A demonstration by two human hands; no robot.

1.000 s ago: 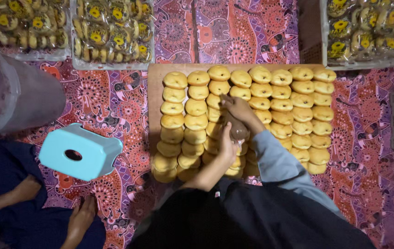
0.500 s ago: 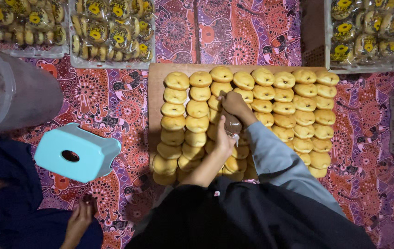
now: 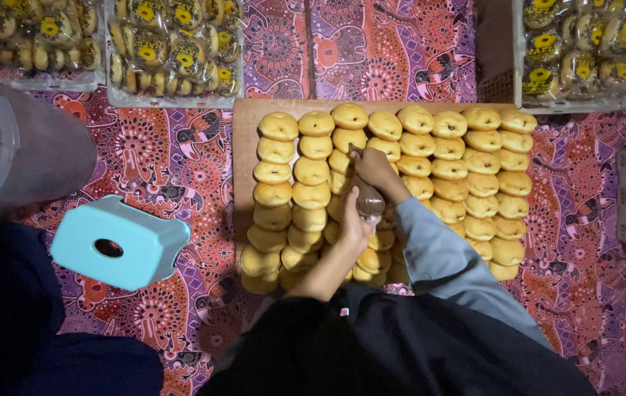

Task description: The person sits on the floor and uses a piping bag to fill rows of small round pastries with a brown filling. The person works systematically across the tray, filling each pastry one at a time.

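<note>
Piping bag (image 3: 369,199), brown: my right hand (image 3: 376,167) clasps its tip end, my left hand (image 3: 353,224) squeezes its rear. Frame centre, over buns (image 3: 313,170) on board (image 3: 245,117). Both hands shifted slightly down-row since half-second ago; stool (image 3: 119,242) lower left.

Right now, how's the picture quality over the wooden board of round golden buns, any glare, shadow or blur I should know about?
Head view: the round golden buns on the wooden board are evenly lit and sharp, without glare; the left hand and right hand on the brown piping bag are slightly soft; the clear wrapped packs show small shiny highlights; the lower frame falls into dark shadow.
</note>
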